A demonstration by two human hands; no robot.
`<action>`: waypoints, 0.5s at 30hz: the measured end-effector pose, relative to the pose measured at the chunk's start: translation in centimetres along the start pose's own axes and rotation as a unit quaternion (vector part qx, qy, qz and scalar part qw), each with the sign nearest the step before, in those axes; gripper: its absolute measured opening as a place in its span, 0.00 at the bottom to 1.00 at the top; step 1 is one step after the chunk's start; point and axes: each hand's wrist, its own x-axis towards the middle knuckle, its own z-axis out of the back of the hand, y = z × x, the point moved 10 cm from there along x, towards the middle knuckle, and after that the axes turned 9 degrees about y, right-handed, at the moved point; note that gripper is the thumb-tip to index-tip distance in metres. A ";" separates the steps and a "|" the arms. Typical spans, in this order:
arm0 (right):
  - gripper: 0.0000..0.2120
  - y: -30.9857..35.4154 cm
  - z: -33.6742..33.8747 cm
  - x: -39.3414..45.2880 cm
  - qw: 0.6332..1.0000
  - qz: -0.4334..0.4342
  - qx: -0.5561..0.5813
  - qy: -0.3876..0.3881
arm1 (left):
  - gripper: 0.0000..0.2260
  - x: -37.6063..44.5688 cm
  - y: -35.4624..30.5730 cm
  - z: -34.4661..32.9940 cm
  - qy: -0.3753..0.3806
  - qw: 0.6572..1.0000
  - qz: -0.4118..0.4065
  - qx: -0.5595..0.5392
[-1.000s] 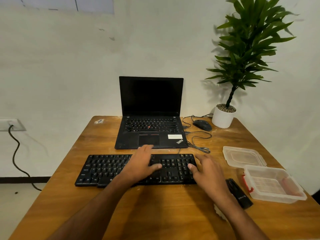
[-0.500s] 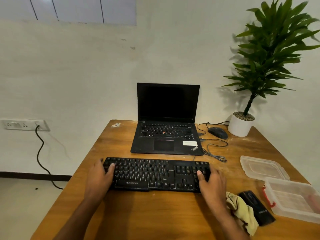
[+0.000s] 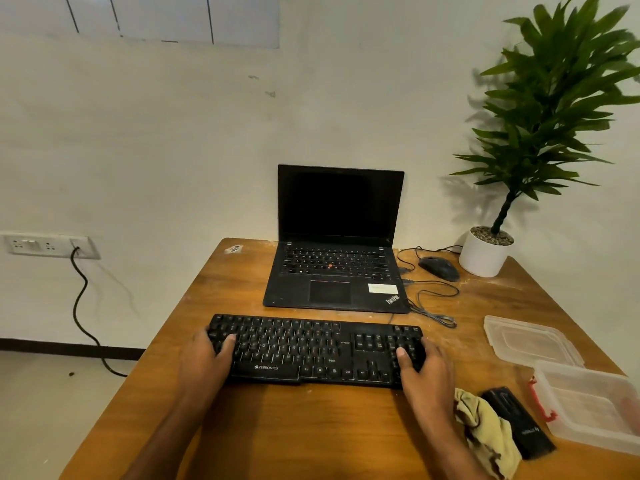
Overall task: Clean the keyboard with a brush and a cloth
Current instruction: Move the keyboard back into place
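keyboard (image 3: 317,348) flat on table (image 3: 311,431), just before laptop (image 3: 334,271) | left hand (image 3: 202,358) grips left end, right hand (image 3: 427,367) right end, thumbs on keys | advice: lift level, both ends together; mind cable; cloth (image 3: 485,434) beside right wrist, no brush identifiable

Both hands grip the keyboard (image 3: 317,348): left hand (image 3: 202,362) at its left end, right hand (image 3: 427,370) at its right. A cloth (image 3: 485,434) lies just right of the keyboard.

On the brown wooden bench (image 3: 311,427): open black laptop (image 3: 336,268), dark corded mouse (image 3: 439,267), white-potted green plant (image 3: 486,252), clear plastic container (image 3: 588,407) and lid (image 3: 530,341).
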 end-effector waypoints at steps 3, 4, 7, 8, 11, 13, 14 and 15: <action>0.28 -0.3 0.0 0.6 1.000 0.000 0.017 0.000 | 0.16 0.1 -0.3 -0.1 0.000 0.999 0.006 -0.037; 0.28 -0.3 0.1 0.8 1.000 -0.001 0.021 0.002 | 0.15 0.3 -0.4 -0.3 0.004 0.999 0.008 -0.052; 0.28 -0.1 0.5 1.7 1.000 0.002 0.030 0.001 | 0.16 0.9 -0.7 -0.6 0.004 0.997 0.012 -0.075; 0.28 0.0 0.7 2.0 1.000 0.001 0.028 -0.001 | 0.17 1.2 -0.8 -0.8 0.004 0.997 0.013 -0.076; 0.26 0.0 1.3 3.1 1.000 -0.007 0.022 -0.006 | 0.17 1.9 -1.6 -1.7 0.007 0.997 0.002 -0.077; 0.24 -0.2 1.3 3.8 1.000 -0.010 0.024 -0.005 | 0.15 2.1 -2.1 -2.3 0.010 0.997 0.000 -0.077; 0.23 -0.4 1.2 4.1 1.000 -0.010 0.025 -0.003 | 0.15 2.2 -2.2 -2.6 0.011 0.997 -0.001 -0.074; 0.21 -0.6 1.1 4.5 1.000 -0.009 0.022 0.000 | 0.16 2.4 -2.2 -2.9 0.014 0.998 -0.001 -0.069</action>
